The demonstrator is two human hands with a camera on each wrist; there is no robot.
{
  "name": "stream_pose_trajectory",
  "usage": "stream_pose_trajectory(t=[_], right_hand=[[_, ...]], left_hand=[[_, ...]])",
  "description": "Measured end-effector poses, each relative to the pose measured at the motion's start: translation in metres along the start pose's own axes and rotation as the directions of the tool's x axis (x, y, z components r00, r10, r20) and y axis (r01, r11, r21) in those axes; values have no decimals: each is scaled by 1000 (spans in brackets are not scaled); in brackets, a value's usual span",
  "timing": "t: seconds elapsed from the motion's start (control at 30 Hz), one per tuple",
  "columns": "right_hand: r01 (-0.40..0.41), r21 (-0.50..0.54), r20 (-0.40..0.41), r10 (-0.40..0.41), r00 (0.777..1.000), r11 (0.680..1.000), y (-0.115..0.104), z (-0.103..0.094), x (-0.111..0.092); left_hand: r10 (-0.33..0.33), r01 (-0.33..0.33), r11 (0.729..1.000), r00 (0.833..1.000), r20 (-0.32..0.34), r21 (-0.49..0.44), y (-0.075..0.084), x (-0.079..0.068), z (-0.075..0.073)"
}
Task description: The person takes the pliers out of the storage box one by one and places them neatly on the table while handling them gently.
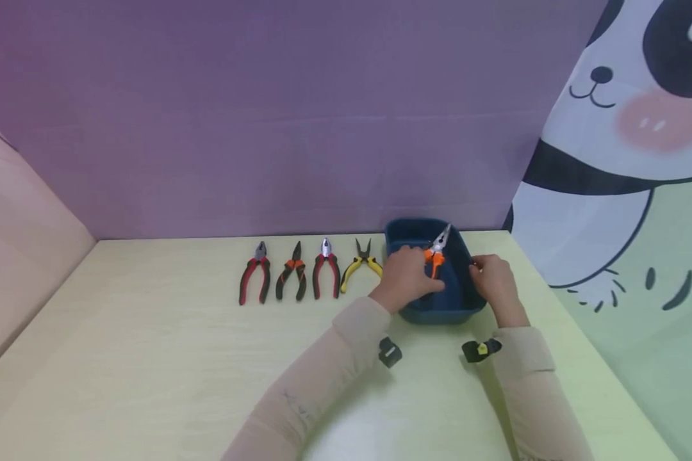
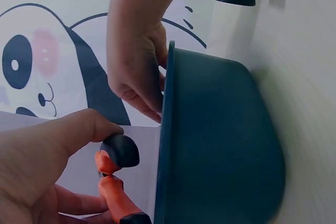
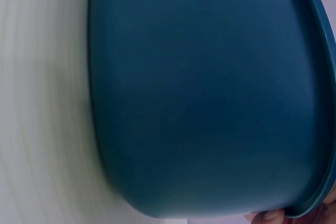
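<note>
Orange pliers (image 1: 436,256) are held over the mouth of the blue bin (image 1: 438,317), tips towards one o'clock. Beneath, we see the pale bench (image 1: 150,371), with the bin near its far edge, between one and two o'clock. The right hand (image 1: 496,282) grips the bin's rim at three o'clock, probably to steady it. The left hand (image 1: 406,278), over its nine o'clock side, has thumb and fingers grasping the pliers' handles, leaving the tips free. Towards nine o'clock we find four more pliers (image 1: 325,250), handles towards six, apparently spaced to stay distinct.
</note>
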State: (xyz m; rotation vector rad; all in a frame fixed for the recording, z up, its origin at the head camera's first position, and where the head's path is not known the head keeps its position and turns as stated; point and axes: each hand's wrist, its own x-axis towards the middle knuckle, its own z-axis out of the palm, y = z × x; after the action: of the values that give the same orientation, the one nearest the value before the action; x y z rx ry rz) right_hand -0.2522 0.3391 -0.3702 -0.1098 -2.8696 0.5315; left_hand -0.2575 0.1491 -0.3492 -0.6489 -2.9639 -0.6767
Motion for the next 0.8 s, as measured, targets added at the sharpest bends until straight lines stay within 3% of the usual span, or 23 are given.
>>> stream_pose_trajectory(t=[0.33,0.67,0.8], right_hand=[[7,9,18,-7,1000,1000,-1,0,-1],[13,2,5,-13,1000,1000,-1,0,-2],[11,10,4,-11,1000,1000,-2,0,-3]], left_hand=[[7,-7,1000,1000,-12,2,-18,-12,-10],[-55,55,998,998,0,-23,-36,-21,-17],[-47,47,999,999,8,2,-43,-24,-19]])
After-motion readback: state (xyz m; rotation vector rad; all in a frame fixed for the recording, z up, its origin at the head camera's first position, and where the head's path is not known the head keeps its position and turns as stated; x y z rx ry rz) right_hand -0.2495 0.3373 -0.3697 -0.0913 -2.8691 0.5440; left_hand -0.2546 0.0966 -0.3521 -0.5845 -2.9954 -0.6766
